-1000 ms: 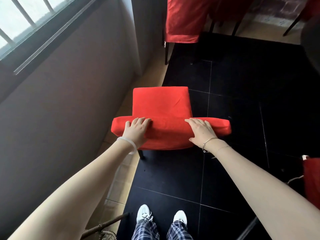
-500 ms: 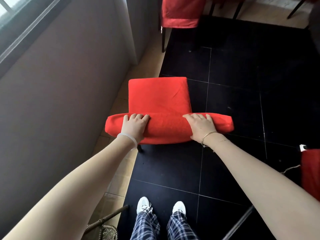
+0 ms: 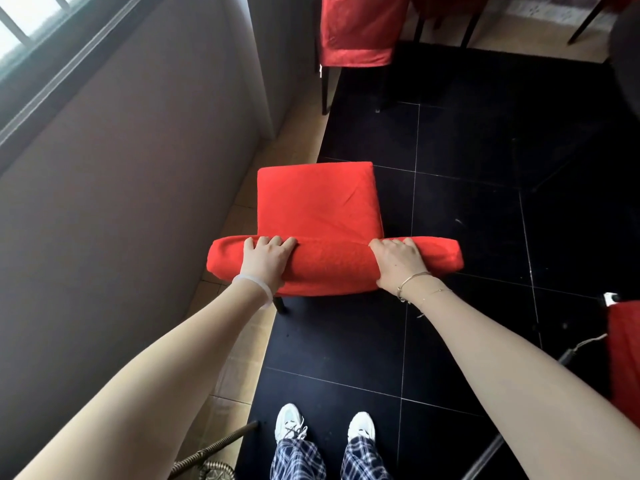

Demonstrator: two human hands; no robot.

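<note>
A chair with a red fabric cover [image 3: 317,202] stands on the floor in front of me, seen from behind and above. Its padded backrest top [image 3: 332,263] runs left to right across the middle of the view. My left hand [image 3: 265,259] grips the left part of the backrest top, fingers curled over its far edge. My right hand [image 3: 398,265] grips the right part the same way, thumb on the near face. One dark chair leg [image 3: 280,304] shows below the left hand.
A grey wall [image 3: 121,220] under a window runs close along the left. Black tiled floor [image 3: 485,202] spreads right and ahead. Another red-covered chair [image 3: 353,29] stands at the far end. A red object [image 3: 625,358] sits at the right edge. My feet [image 3: 325,427] are below.
The view has tilted down and then back up a little. My fingers have curled further over the backrest top. The chair stays in about the same place.
</note>
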